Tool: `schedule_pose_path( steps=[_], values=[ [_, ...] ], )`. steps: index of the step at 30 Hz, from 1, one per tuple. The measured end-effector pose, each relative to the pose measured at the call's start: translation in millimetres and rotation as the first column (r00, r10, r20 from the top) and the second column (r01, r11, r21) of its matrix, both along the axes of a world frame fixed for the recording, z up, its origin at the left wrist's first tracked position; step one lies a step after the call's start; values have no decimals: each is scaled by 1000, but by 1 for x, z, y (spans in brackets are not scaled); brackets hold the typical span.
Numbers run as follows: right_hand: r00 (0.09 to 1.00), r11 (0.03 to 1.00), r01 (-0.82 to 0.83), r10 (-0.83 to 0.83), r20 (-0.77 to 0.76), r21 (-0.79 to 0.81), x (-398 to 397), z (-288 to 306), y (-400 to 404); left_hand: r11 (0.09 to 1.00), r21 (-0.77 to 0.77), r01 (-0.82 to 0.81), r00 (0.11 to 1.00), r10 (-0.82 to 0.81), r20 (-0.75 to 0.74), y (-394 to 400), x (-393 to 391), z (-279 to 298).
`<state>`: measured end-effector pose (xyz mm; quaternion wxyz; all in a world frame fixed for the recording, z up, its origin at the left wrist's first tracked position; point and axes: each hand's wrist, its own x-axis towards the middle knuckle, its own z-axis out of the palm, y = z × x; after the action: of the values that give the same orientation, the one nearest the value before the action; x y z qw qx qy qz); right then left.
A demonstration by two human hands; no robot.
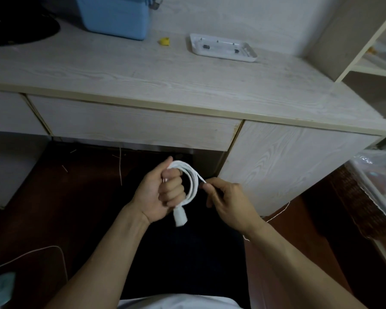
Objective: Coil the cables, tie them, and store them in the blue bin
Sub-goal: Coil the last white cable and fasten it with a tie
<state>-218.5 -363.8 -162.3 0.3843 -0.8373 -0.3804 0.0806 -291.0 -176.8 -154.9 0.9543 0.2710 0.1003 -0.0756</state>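
A white cable [193, 181] is wound into a small coil below the desk's front edge, over my lap. My left hand [163, 191] grips the coil's left side, fingers curled through the loops. A white plug [179, 217] hangs from the bottom of the coil. My right hand [226, 202] pinches the cable's loose strand just right of the coil. The blue bin [116, 16] stands at the back left of the desk, far from both hands.
A white tray [223, 48] with small parts lies at the back of the wooden desk [143, 70], with a yellow scrap [164, 41] beside the bin. A dark round object [20, 30] fills the far left. Shelves [370, 52] stand right. Thin cords lie on the floor.
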Motion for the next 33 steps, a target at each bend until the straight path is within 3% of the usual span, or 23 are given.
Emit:
schedule_pose_path(
  steps=[3, 5, 8, 10, 12, 14, 17, 19, 20, 22, 24, 28, 33],
  values=[
    [988, 984, -50, 24, -152, -170, -4, -3, 0, 959, -146, -241, 967, 251, 52, 0, 7, 0],
    [967, 960, -80, 9, -256, -270, -7, -4, 1, 927, -135, -350, 932, 359, 50, 2, 10, 0],
    [924, 923, -183, 44, -380, -339, -13, -3, 4, 871, 47, -489, 872, 487, 56, 2, 17, -5],
    [901, 896, -287, 133, -413, -338, -19, -1, 5, 769, 308, -560, 821, 564, 85, 1, 23, -16],
    [902, 878, -355, 231, -365, -321, -26, 3, 8, 571, 651, -500, 814, 567, 128, -2, 24, -27],
    [937, 910, -320, 262, -232, -265, -29, 9, 10, 365, 859, -359, 873, 456, 171, -7, 21, -30],
    [983, 973, -181, 181, -13, -146, -23, 17, 8, 203, 963, -179, 970, 202, 138, -15, 15, -24],
    [994, 993, -86, 92, 66, -78, -16, 19, 4, 143, 989, 22, 999, 26, -26, -18, 14, -19],
    [995, 997, -47, 51, 80, -57, -14, 19, 2, 165, 979, 116, 992, -59, -108, -18, 13, -19],
    [998, 999, 30, -28, 63, -22, -11, 17, 0, 291, 918, 269, 955, -207, -214, -18, 11, -17],
    [995, 995, 102, -102, 0, 15, -8, 18, -1, 324, 879, 349, 928, -250, -276, -17, 7, -11],
    [975, 986, 146, -129, -181, 81, -3, 16, -3, 341, 868, 362, 913, -320, -255, -14, 3, -1],
    [953, 998, 61, -48, -301, 34, 0, 13, -4, 578, 688, 439, 869, -469, -161, -5, -1, -2]
  ],
)
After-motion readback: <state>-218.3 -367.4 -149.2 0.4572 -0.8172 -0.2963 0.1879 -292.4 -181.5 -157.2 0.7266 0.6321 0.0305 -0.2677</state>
